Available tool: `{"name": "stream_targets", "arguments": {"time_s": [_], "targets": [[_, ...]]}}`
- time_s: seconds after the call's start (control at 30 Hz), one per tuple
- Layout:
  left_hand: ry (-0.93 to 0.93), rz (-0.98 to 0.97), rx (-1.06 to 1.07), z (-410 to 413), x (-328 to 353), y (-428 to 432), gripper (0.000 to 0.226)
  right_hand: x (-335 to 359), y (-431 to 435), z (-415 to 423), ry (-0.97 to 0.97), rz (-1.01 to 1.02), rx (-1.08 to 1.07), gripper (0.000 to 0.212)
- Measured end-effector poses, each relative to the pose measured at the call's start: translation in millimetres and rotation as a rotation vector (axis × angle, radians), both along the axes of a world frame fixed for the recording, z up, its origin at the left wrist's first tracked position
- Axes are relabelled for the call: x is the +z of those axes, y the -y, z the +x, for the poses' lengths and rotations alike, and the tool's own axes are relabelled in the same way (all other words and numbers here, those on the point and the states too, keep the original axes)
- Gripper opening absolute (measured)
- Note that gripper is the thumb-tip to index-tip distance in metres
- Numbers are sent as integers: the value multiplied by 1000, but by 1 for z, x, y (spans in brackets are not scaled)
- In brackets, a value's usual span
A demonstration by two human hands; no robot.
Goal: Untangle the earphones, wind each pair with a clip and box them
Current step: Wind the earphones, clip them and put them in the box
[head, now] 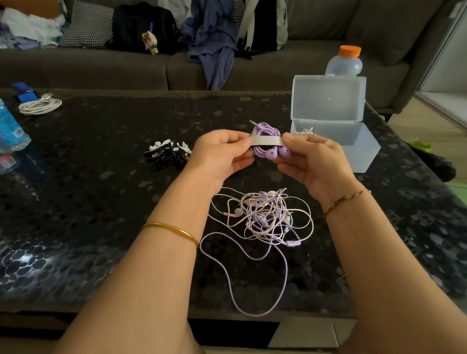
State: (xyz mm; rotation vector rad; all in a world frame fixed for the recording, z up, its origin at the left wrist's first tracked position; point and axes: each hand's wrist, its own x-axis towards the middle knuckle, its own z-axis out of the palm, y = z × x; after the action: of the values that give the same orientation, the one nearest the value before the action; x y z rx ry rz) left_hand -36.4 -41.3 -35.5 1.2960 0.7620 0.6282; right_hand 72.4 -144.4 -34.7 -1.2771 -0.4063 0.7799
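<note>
Partway through, judging by the table (111, 193): one purple pair of earphones (266, 151) wound into a small bundle and held up between both hands, just in front of the open plastic box (354, 151) but not yet in it. Left hand (223, 150) pinching one end of a grey strap (265, 141) between thumb and curled fingers; right hand (313, 161) pinching the other end the same way, with the strap stretched across the bundle, two buds hanging below and the plug (253, 122) poking out at the top. Apparently mid-fastening, not finished. Seemingly boxed already: one pale item (306, 131), glimpsed above the front wall just beyond the right thumb. Left to do, on this evidence: closing the strap, boxing the bundle, then working through the knot of pink, white and purple cords (262, 216) on the table between the wrists, one long purple loop (245, 278) trailing toward the near edge. Spare black and white clips (169, 152) heaped just left of the left hand. Impossible to count the pairs in the knot. Unclear too: the strap's means of fastening, and the exact contents of the box, blurred by frosted walls. Fingertips behind the bundle out of sight, along with the far side of the strap.
</note>
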Motion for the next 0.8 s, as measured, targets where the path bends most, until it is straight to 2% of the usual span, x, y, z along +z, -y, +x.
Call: {"name": "stream_targets", "arguments": {"time_s": [0.1,0.23,0.37,0.63,0.73,0.8], "targets": [[57,-117,-34,5,0,3,13,-2,6,8,-48,-16,29,7],[-89,19,-12,14,-5,7,11,-1,20,17,131,-167,95,7],[-137,103,-28,30,-5,19,14,-2,37,28,307,-370,113,11],[-222,202,-60,91,12,25,19,6,45,67,459,-486,-96,17],[-279,371,-64,120,22,20,24,12,36,96,531,-504,-281,19],[-348,520,-76,136,23,16,18,14,26,121,609,-551,-359,17]]}}
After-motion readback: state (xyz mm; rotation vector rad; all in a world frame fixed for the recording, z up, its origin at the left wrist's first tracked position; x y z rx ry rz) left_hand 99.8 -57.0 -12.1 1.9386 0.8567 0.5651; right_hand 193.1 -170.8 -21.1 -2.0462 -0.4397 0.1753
